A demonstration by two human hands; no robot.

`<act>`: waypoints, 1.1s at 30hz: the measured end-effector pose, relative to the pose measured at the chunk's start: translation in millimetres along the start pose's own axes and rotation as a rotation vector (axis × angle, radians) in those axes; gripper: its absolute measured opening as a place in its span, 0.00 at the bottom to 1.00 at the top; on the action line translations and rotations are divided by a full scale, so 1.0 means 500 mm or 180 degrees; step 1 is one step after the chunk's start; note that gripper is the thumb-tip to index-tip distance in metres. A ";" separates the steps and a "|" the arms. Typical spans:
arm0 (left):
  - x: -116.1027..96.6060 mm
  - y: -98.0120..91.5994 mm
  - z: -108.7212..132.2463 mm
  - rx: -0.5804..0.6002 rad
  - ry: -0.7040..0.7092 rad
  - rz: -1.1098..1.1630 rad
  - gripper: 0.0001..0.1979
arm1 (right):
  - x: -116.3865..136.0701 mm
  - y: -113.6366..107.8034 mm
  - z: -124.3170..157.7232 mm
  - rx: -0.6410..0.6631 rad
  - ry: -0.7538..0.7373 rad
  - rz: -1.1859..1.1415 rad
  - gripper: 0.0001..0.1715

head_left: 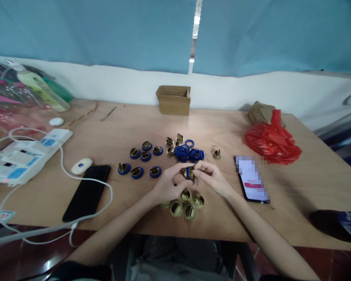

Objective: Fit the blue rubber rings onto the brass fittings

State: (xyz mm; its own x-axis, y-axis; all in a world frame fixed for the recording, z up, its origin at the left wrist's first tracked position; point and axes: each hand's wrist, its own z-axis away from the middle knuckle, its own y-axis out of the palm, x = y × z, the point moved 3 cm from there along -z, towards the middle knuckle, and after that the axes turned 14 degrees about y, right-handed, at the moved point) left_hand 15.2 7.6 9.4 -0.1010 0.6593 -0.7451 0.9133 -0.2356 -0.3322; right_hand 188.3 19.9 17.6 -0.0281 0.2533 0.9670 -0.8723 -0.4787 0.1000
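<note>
Between both hands is a round brass-coloured metal cap (188, 173) with a blue ring around it. My left hand (171, 182) grips its left side between thumb and fingers. At its right edge, the pinched fingers of my right hand (212, 176) hold the same cap. Just beyond the hands lies a heap of loose blue rings (183, 152). Several brass caps without rings (176, 208) sit close together below my hands. To the left stand several caps fitted with blue rings (137, 172). More bare caps (169, 141) are behind the rings, and a single cap (216, 153) is to the right.
A cardboard box (174, 105) stands at the back. On the right are a red plastic bag (273, 142) and a lit phone (251, 179). A dark phone (86, 193), a white cable (111, 193) and a power strip (26, 158) occupy the left.
</note>
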 end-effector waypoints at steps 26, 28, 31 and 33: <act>0.026 -0.012 -0.006 -0.0240 0.0170 -0.0575 0.18 | 0.000 0.003 0.013 -0.0839 -0.0684 0.1188 0.05; 0.032 -0.014 -0.004 -0.0248 0.0168 -0.0648 0.22 | -0.004 0.007 0.014 -0.0823 -0.0691 0.1282 0.07; 0.036 -0.013 -0.001 -0.0237 0.0267 -0.0700 0.26 | -0.015 0.011 0.009 -0.0869 -0.0680 0.1417 0.09; 0.037 -0.011 0.000 -0.0207 0.0344 -0.0741 0.27 | -0.018 0.008 0.006 -0.1022 -0.0732 0.1415 0.09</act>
State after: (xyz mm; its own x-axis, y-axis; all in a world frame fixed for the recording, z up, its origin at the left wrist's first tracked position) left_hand 8.1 21.0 -2.5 -0.2719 0.7636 -0.5857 0.8942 -0.0245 -0.4470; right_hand 186.3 13.3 9.8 -0.3492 -0.1190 0.9295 -0.9062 -0.2097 -0.3673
